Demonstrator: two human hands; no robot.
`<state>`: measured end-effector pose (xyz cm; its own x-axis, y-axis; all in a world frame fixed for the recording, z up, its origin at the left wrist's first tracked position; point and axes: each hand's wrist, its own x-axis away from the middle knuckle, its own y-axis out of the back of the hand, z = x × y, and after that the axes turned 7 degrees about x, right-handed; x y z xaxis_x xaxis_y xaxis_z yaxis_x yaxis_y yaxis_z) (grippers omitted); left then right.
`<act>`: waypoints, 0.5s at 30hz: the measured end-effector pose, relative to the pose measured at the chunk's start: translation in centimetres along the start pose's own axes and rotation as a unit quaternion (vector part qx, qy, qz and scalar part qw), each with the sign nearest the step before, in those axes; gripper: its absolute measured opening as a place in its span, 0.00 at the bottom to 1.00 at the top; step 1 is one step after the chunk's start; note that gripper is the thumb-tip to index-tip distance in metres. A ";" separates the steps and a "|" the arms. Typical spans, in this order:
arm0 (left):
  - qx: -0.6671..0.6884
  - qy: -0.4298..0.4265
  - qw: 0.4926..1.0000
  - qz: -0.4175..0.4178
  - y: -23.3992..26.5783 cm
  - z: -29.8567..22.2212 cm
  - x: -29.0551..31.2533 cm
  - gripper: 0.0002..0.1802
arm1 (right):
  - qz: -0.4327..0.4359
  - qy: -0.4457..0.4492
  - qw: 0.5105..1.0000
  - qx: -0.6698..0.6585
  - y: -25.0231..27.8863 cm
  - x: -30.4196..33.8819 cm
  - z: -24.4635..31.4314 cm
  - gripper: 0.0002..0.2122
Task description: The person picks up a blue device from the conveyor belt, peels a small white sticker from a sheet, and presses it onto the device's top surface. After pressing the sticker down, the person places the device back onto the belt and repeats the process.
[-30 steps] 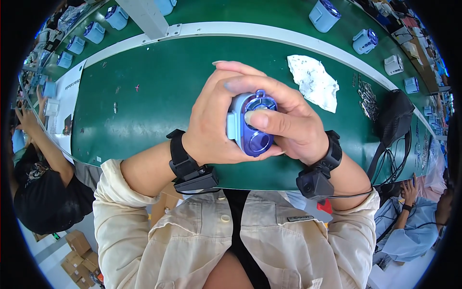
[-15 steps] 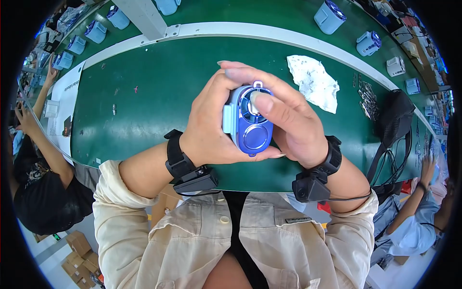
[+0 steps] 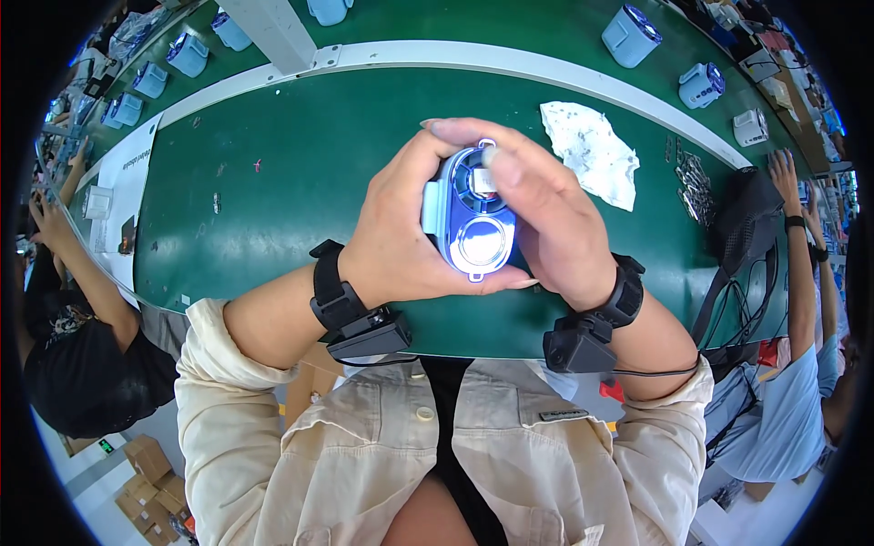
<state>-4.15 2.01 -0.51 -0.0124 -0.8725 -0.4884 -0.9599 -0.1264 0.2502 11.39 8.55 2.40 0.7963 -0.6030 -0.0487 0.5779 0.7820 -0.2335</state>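
Note:
Over the middle of the bench I hold a blue plastic device [image 3: 481, 214] upright. It has a glossy dark blue oval top with two round parts and small loops at both ends. A white piece shows inside the upper round opening, and the lower disc reflects bright light. My left hand [image 3: 391, 218] wraps its left side, fingers over the far end and thumb along the near end. Around the right side curls my right hand [image 3: 560, 218], its thumb at the upper opening's edge. The device's lower body is mostly hidden by my hands.
A crumpled white cloth [image 3: 590, 155] lies to the right, beside a pile of small metal parts [image 3: 696, 187] and a black bag [image 3: 746, 218] with cables. Past the white rail [image 3: 437, 56], similar blue devices [image 3: 630, 36] stand in a row. Co-workers' arms [image 3: 799, 264] flank the bench.
My right thumb has shifted up off the opening's middle, baring the white piece. The device tilts slightly, catching light. Devices past the rail slid rightward. The right co-worker's hands reached forward.

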 end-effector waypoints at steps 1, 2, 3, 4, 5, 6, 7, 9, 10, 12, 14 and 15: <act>0.000 -0.001 1.000 0.000 0.0 0.0 0.0 0.50 | 0.001 -0.002 1.000 -0.011 0.0 0.0 0.0 0.19; -0.004 -0.005 1.000 0.000 0.0 -0.1 -0.1 0.50 | 0.003 -0.004 1.000 -0.022 0.1 0.0 0.0 0.19; -0.006 -0.008 1.000 0.000 -0.1 -0.2 -0.1 0.50 | 0.003 -0.004 1.000 -0.022 0.2 0.0 0.0 0.19; -0.009 -0.011 1.000 0.000 -0.2 -0.2 -0.1 0.49 | 0.011 -0.002 1.000 -0.024 0.4 0.0 -0.1 0.19; -0.009 -0.011 1.000 0.000 -0.3 -0.1 -0.2 0.49 | 0.019 -0.001 0.999 -0.026 0.6 0.0 -0.1 0.19; -0.003 -0.007 1.000 0.004 -0.3 0.0 -0.2 0.50 | 0.028 0.000 0.999 -0.029 0.9 -0.1 -0.2 0.19; 0.002 -0.004 1.000 0.009 -0.4 0.2 -0.3 0.50 | 0.029 0.000 0.999 -0.028 1.3 -0.1 -0.2 0.19; 0.008 0.000 1.000 0.013 -0.4 0.3 -0.3 0.50 | 0.062 0.002 0.997 -0.052 1.8 -0.3 -0.5 0.19; 0.004 -0.005 1.000 0.021 -0.4 0.2 -0.4 0.51 | 0.079 0.004 0.995 -0.063 1.9 -0.4 -0.5 0.19; -0.003 -0.018 0.999 0.034 -0.2 -0.2 -0.6 0.52 | 0.088 0.002 0.994 -0.062 2.2 -0.6 -0.4 0.19; -0.006 -0.017 0.999 0.036 -0.1 0.0 -0.2 0.53 | 0.107 0.001 0.993 -0.056 2.1 -0.8 -0.3 0.17; -0.015 -0.015 0.999 0.038 0.0 0.4 -0.1 0.54 | 0.118 0.007 0.992 -0.044 2.0 -0.9 -0.3 0.17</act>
<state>-4.20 2.31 -0.75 -0.0942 -0.8658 -0.4914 -0.9472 -0.0741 0.3121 11.75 10.64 1.65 0.9047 -0.4068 -0.1265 0.3568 0.8858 -0.2968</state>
